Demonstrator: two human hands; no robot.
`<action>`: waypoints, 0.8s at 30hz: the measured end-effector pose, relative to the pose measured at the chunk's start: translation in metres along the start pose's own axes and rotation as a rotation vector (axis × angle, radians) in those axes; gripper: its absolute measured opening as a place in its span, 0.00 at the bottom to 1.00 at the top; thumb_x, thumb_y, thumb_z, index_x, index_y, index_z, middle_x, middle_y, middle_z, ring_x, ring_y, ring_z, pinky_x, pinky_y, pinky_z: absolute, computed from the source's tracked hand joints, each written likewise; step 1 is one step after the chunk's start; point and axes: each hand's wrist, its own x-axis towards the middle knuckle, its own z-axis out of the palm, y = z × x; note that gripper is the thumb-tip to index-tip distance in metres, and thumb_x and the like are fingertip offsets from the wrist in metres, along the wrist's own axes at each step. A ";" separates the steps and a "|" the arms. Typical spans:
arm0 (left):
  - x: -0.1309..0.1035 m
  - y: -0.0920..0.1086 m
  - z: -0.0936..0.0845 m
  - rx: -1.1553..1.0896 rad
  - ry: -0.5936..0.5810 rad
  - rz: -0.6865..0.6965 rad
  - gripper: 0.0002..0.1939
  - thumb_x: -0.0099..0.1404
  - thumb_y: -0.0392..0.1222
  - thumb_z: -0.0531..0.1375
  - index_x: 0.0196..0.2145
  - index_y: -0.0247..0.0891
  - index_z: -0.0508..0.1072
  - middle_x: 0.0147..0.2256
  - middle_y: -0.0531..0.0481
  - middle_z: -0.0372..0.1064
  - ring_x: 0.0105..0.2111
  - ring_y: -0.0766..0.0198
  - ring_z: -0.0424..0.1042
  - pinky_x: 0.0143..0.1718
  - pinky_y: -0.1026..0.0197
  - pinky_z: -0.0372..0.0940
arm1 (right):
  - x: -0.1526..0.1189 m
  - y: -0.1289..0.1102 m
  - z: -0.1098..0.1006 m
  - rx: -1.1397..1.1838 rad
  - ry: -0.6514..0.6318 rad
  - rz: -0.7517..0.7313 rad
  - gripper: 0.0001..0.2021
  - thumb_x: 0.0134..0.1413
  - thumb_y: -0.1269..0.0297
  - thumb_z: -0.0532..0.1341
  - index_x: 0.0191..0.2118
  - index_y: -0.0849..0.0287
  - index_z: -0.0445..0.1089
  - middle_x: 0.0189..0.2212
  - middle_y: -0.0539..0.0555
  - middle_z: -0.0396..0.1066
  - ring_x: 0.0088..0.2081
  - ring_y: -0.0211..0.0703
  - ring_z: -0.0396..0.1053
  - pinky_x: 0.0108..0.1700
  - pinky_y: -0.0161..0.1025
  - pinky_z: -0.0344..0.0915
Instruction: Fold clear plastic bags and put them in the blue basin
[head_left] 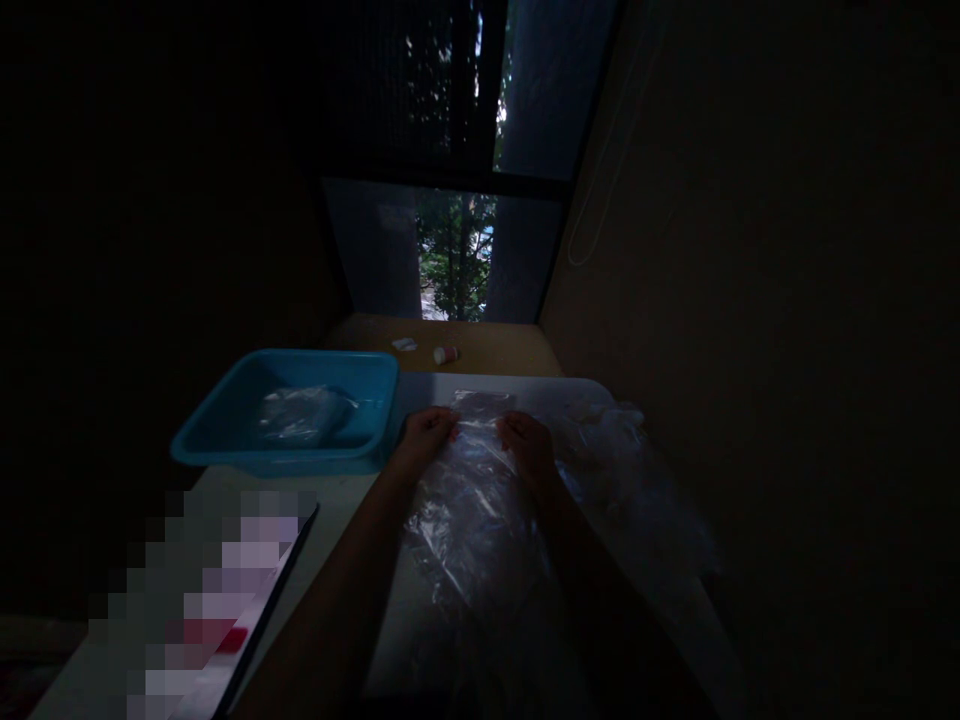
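Observation:
A clear plastic bag (pixel 476 490) lies stretched along the white table, its far end between my two hands. My left hand (pixel 429 432) is closed on the bag's left edge, fingertips pinched together. On the opposite edge my right hand (pixel 527 440) grips the same plastic with curled fingers. The near part of the bag is crumpled and spreads between my forearms. Dim light hides the finer details of the fingers.
A blue basin (pixel 285 462) holding clear plastic (pixel 304 412) stands at the left. More loose clear plastic (pixel 637 480) spreads over the table's right side. A small bottle (pixel 445 355) lies on the window ledge (pixel 510 345). A partly blurred screen (pixel 259 600) is at lower left.

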 end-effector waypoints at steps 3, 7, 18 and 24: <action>-0.001 0.002 0.000 0.012 -0.006 0.020 0.16 0.46 0.51 0.58 0.15 0.35 0.64 0.11 0.58 0.54 0.12 0.75 0.49 0.14 0.69 0.44 | 0.000 -0.001 0.000 -0.002 0.007 -0.006 0.11 0.42 0.61 0.54 0.16 0.59 0.60 0.12 0.45 0.56 0.17 0.31 0.54 0.20 0.30 0.52; -0.002 0.004 0.001 0.005 0.007 0.009 0.16 0.46 0.52 0.59 0.16 0.35 0.64 0.12 0.58 0.55 0.13 0.74 0.50 0.14 0.69 0.44 | -0.001 -0.004 0.000 0.042 0.003 -0.005 0.10 0.42 0.62 0.54 0.16 0.60 0.60 0.12 0.45 0.55 0.17 0.31 0.54 0.20 0.30 0.52; 0.000 0.000 0.000 0.015 -0.010 0.016 0.17 0.47 0.52 0.58 0.16 0.34 0.63 0.12 0.58 0.54 0.12 0.75 0.49 0.13 0.69 0.43 | 0.001 0.008 0.002 0.052 0.021 -0.015 0.10 0.42 0.60 0.55 0.19 0.60 0.63 0.14 0.46 0.57 0.17 0.31 0.56 0.20 0.29 0.54; 0.001 -0.001 0.000 0.025 0.008 0.014 0.17 0.45 0.53 0.58 0.16 0.35 0.64 0.12 0.57 0.55 0.12 0.75 0.49 0.13 0.69 0.44 | 0.001 0.008 0.002 0.024 0.006 -0.018 0.10 0.43 0.60 0.54 0.19 0.59 0.62 0.13 0.46 0.57 0.17 0.31 0.56 0.20 0.29 0.54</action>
